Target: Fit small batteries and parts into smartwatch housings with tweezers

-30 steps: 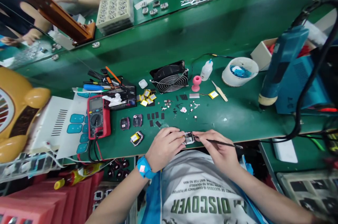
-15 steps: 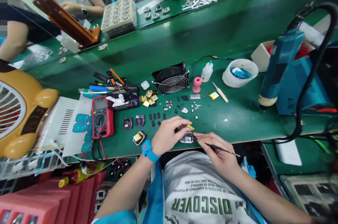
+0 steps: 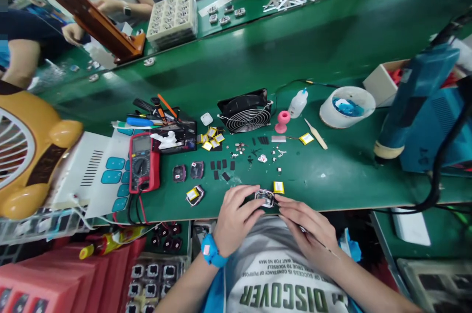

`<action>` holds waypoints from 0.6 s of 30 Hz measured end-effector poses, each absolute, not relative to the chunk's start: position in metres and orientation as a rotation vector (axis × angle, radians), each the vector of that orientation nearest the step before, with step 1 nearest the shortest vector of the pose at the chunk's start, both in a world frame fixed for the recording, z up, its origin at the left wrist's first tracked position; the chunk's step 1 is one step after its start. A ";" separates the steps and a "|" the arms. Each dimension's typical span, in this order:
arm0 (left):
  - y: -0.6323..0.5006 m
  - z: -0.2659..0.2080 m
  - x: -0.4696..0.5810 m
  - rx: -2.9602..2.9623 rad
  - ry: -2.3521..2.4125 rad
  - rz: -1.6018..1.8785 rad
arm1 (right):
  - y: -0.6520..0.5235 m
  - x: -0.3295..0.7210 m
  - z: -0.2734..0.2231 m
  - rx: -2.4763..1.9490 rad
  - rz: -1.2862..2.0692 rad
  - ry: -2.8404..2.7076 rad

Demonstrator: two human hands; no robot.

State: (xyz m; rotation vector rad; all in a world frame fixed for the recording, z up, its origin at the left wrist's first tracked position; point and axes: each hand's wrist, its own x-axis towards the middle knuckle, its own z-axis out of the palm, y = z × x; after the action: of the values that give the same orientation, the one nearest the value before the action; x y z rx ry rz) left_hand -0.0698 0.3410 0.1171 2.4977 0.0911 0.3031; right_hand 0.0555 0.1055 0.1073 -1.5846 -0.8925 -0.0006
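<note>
My left hand (image 3: pixel 238 214) grips the left side of a small, square, silver-rimmed casing (image 3: pixel 264 198) with dark parts inside, thumb and fingers closed on its edge. My right hand (image 3: pixel 309 232) is closed around a slender dark rod-like tool (image 3: pixel 320 243), its fingertips pinched together at the casing's right edge; they hide the working end, so I cannot tell just what it touches. The casing sits at the near edge of the green worktop (image 3: pixel 354 170), between my two hands.

Just beyond its far right corner lies a flat yellow-and-white battery (image 3: pixel 279 187); I cannot make out whether a wire joins the two. To the left of my left hand, a second silver-and-black casing (image 3: pixel 199 199) lies with a yellow-and-white battery (image 3: pixel 192 194) on top of it. Farther off are several black rectangular pads (image 3: pixel 222 165) and, to their left, two dark square pieces with purplish rims (image 3: pixel 179 173). Left of those stands a red-framed multimeter (image 3: pixel 157 170). On the far side, a black fan with a round wire guard (image 3: pixel 248 118) stands left of a pink spool-shaped holder (image 3: pixel 282 122).
</note>
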 end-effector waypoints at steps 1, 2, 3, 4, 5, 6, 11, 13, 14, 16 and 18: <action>0.339 0.115 -0.072 2.514 0.078 0.304 | 0.104 0.055 0.107 -1.590 -0.007 -0.901; 0.337 0.113 -0.072 2.520 0.069 0.313 | 0.101 0.055 0.107 -1.596 -0.006 -0.906; 0.335 0.113 -0.071 2.518 0.065 0.319 | 0.098 0.054 0.108 -1.606 0.008 -0.907; 0.334 0.113 -0.070 2.511 0.058 0.328 | 0.094 0.054 0.110 -1.617 0.032 -0.909; 0.334 0.113 -0.069 2.505 0.052 0.329 | 0.090 0.055 0.112 -1.626 0.057 -0.907; 0.333 0.114 -0.067 2.502 0.046 0.331 | 0.086 0.056 0.114 -1.630 0.074 -0.899; 0.335 0.120 -0.063 2.518 -0.015 0.383 | 0.086 0.077 0.127 -1.605 0.124 -0.917; 0.337 0.121 -0.063 2.523 -0.044 0.368 | 0.097 0.089 0.127 -1.561 0.157 -1.008; 0.338 0.121 -0.063 2.527 -0.049 0.344 | 0.104 0.095 0.126 -1.541 0.171 -1.053; 0.340 0.122 -0.063 2.533 -0.040 0.303 | 0.116 0.104 0.123 -1.521 0.180 -1.120; 0.340 0.122 -0.064 2.537 -0.012 0.291 | 0.122 0.110 0.119 -1.526 0.169 -1.153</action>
State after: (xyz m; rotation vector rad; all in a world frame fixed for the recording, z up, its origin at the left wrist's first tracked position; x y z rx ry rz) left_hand -0.0643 0.3401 0.1216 2.5366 -0.0122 0.2909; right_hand 0.1096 0.1223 0.1190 -1.5259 -1.1525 0.1688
